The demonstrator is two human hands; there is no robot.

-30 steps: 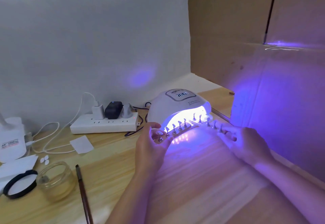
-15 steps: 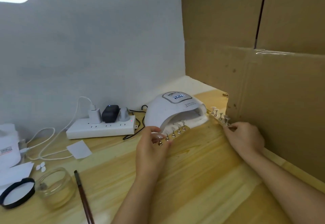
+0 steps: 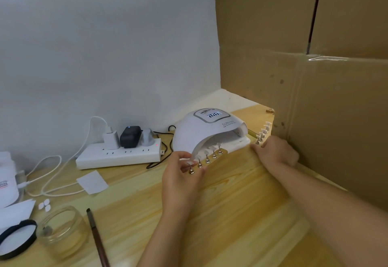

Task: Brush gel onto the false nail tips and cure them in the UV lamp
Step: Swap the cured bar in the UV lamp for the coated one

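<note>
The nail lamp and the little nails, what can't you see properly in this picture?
Head view:
- Lamp inside: hidden by its hood.
- Screen digits: too blurry to read.
- Gel on the nail tips: too small to tell.
- Right hand fingertips: curled out of sight.
- White bottle: cut off by left edge.

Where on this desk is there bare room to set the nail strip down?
Bare wood lies between the brush and the left hand, and between both forearms in front of the UV lamp. Crowded: the left edge, with glass jar, cables and power strip, and the gap between lamp and cardboard.
</note>
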